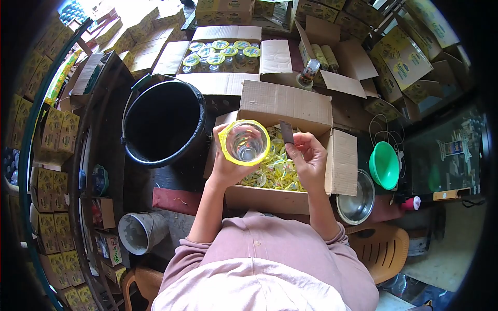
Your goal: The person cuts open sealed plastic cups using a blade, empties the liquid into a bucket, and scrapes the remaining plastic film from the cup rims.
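Observation:
My left hand [222, 167] is wrapped round a clear plastic jar [245, 145] with a yellow rim. Its open mouth faces me, and nothing shows inside. Between the thumb and fingers of my right hand [310, 159] is a small flat dark-brown strip [286, 131]; what it is made of I cannot tell. Both hands are above an open cardboard box [285, 103], which holds many small yellow-wrapped packets [275, 173]. The jar hides part of the box's left side.
A black bucket [140, 150] stands left of the box. Behind it, another carton [218, 83] holds several lidded jars [228, 51]. To the right are a green bowl [384, 166] and a metal basin [365, 205]. A grey bucket [136, 233] is at lower left.

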`<act>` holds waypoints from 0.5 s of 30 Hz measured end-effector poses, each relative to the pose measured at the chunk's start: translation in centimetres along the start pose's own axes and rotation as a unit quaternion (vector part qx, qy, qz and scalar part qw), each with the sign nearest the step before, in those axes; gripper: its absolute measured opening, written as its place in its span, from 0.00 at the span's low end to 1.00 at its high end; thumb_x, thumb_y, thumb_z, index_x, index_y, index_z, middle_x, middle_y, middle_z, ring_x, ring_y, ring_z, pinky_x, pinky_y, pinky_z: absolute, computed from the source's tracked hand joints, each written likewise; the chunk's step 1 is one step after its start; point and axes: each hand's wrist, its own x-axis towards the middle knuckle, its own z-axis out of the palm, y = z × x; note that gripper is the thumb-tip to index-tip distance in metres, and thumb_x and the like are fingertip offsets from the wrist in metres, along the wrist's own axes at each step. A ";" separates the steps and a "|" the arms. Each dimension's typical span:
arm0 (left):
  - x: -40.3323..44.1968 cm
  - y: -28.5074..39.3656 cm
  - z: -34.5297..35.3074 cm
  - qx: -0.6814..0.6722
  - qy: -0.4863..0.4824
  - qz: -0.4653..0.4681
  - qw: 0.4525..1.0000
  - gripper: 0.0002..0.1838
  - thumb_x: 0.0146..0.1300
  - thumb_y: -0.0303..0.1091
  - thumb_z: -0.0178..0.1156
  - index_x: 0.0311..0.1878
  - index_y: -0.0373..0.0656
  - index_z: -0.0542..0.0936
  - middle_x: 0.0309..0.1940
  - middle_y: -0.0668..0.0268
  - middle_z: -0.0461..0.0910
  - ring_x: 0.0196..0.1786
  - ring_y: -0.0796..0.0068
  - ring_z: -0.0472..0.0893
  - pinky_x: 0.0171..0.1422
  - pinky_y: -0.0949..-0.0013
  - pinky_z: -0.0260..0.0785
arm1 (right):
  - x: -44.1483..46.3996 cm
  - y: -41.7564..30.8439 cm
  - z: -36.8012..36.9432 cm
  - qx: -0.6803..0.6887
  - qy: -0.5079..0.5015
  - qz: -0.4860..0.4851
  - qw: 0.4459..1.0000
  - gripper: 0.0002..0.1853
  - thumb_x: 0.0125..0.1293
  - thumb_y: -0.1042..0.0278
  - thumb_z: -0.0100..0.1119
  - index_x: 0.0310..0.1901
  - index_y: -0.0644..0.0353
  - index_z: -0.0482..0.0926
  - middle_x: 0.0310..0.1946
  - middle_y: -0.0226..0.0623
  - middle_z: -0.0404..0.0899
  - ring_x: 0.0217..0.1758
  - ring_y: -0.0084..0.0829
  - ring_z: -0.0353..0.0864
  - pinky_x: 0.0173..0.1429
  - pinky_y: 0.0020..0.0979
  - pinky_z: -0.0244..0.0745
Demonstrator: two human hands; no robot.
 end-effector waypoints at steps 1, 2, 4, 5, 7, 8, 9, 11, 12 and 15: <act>0.1 0.2 0.1 -0.008 0.001 -0.004 1.000 0.33 0.35 0.29 0.73 0.49 0.43 0.70 0.45 0.64 0.69 0.50 0.69 0.71 0.59 0.67 0.61 | 0.0 0.0 0.2 -0.002 -0.002 -0.002 1.000 0.07 0.55 0.78 0.61 0.37 0.62 0.77 0.30 0.27 0.77 0.32 0.16 0.73 0.37 0.20 0.68; 0.2 0.4 0.2 -0.015 0.003 -0.007 1.000 0.33 0.35 0.30 0.73 0.49 0.43 0.70 0.44 0.65 0.70 0.50 0.70 0.71 0.60 0.67 0.61 | 0.0 0.0 0.4 -0.001 0.003 -0.017 1.000 0.07 0.55 0.78 0.61 0.36 0.62 0.77 0.30 0.28 0.77 0.32 0.16 0.74 0.37 0.20 0.68; -0.3 0.6 0.9 -0.103 0.038 -0.056 0.992 0.32 0.35 0.31 0.74 0.48 0.44 0.71 0.43 0.66 0.71 0.50 0.70 0.71 0.61 0.66 0.58 | 0.1 0.1 0.9 0.003 0.012 -0.045 0.999 0.06 0.54 0.79 0.62 0.35 0.62 0.77 0.29 0.28 0.77 0.32 0.17 0.74 0.36 0.21 0.69; -0.5 0.6 1.1 -0.147 0.054 -0.080 0.984 0.31 0.35 0.31 0.74 0.47 0.44 0.72 0.42 0.67 0.72 0.49 0.70 0.71 0.61 0.66 0.57 | 0.2 -0.1 1.2 -0.009 0.019 -0.066 0.998 0.06 0.53 0.80 0.62 0.34 0.62 0.78 0.28 0.29 0.77 0.30 0.17 0.74 0.34 0.20 0.70; -0.7 0.4 0.8 -0.069 0.023 -0.020 0.997 0.34 0.36 0.31 0.74 0.49 0.44 0.69 0.46 0.66 0.66 0.51 0.71 0.69 0.59 0.67 0.61 | 0.2 -0.3 1.6 -0.034 0.024 -0.104 0.994 0.06 0.53 0.81 0.62 0.33 0.63 0.78 0.27 0.31 0.77 0.29 0.18 0.75 0.33 0.20 0.70; -0.7 0.3 0.6 -0.029 0.007 0.010 1.000 0.36 0.36 0.31 0.74 0.51 0.43 0.67 0.49 0.65 0.64 0.52 0.71 0.68 0.58 0.67 0.63 | 0.3 -0.3 1.8 -0.046 0.027 -0.123 0.991 0.07 0.52 0.81 0.62 0.33 0.63 0.78 0.27 0.32 0.77 0.29 0.19 0.75 0.32 0.20 0.71; -0.7 0.7 1.2 -0.124 0.051 -0.047 0.990 0.28 0.34 0.36 0.75 0.42 0.45 0.75 0.43 0.66 0.73 0.53 0.65 0.67 0.61 0.63 0.56 | 0.2 -0.4 2.0 -0.058 0.039 -0.139 0.988 0.07 0.51 0.82 0.62 0.33 0.63 0.78 0.26 0.32 0.77 0.28 0.19 0.75 0.32 0.20 0.71; -1.0 0.4 1.3 -0.132 0.035 -0.062 0.989 0.30 0.34 0.38 0.76 0.44 0.45 0.74 0.44 0.65 0.73 0.54 0.64 0.65 0.61 0.63 0.56 | -0.2 -0.5 2.4 -0.081 0.064 -0.171 0.980 0.08 0.50 0.83 0.63 0.33 0.63 0.78 0.26 0.33 0.76 0.27 0.20 0.75 0.31 0.21 0.71; -1.1 0.2 1.4 -0.141 0.039 -0.067 0.987 0.32 0.33 0.40 0.76 0.45 0.45 0.73 0.44 0.65 0.72 0.54 0.64 0.65 0.61 0.63 0.56 | -0.4 -0.5 2.5 -0.082 0.070 -0.176 0.978 0.08 0.50 0.83 0.63 0.32 0.64 0.78 0.26 0.34 0.77 0.26 0.20 0.75 0.31 0.21 0.71; -1.4 -0.2 1.8 -0.173 0.070 -0.075 0.980 0.37 0.33 0.44 0.77 0.48 0.44 0.71 0.46 0.64 0.71 0.54 0.64 0.66 0.62 0.62 0.56 | -1.0 -0.7 2.8 -0.080 0.088 -0.192 0.974 0.08 0.49 0.84 0.63 0.32 0.64 0.78 0.25 0.34 0.77 0.25 0.20 0.75 0.31 0.21 0.71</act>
